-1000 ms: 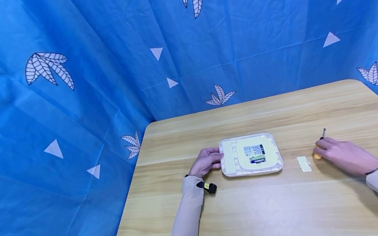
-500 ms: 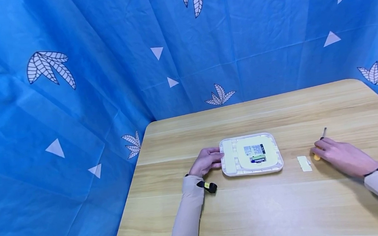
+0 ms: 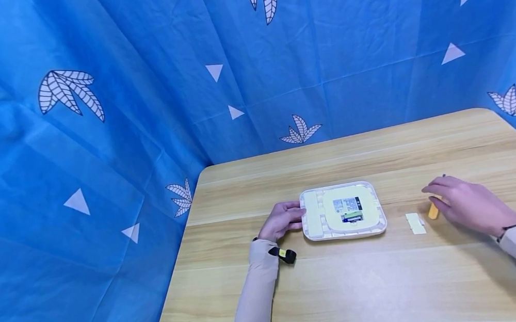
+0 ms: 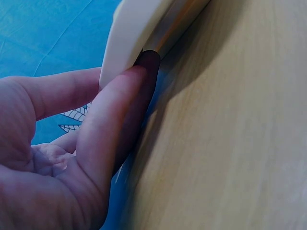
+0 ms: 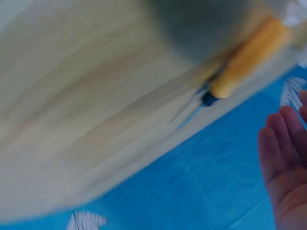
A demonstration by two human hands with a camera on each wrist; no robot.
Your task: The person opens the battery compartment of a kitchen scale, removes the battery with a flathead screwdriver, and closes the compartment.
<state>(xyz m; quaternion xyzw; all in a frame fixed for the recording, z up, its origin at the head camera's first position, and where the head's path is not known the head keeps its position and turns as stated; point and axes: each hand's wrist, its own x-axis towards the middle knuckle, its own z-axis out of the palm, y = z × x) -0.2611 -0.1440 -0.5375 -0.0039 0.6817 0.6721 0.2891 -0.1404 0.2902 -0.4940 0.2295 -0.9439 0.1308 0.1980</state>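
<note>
Nothing is held in the right hand [image 3: 469,204], which is raised just above the table with fingers relaxed and spread; in the right wrist view only the fingertips [image 5: 283,158] are seen, apart from the tool. An orange-handled screwdriver [image 3: 433,211] lies flat on the wooden table [image 3: 345,287] under the fingers at the hand's 9 o'clock side, its shaft mostly hidden by the hand. In the blurred right wrist view the orange handle [image 5: 249,57] and its dark collar are seen lying on the wood.

A small white cover piece [image 3: 415,223] is laid on the table just at 9 o'clock of the screwdriver, apart from it.

At table centre a white square device [image 3: 342,211] is lying flat, with a label and a green part shown in its middle. Its 9 o'clock edge is touched by the left hand [image 3: 282,221], with thumb and fingers curled against the rim; in the left wrist view the fingers [image 4: 115,110] are pressed to the device's edge [image 4: 139,28].

A blue leaf-print cloth [image 3: 139,89] is hung behind the table.
</note>
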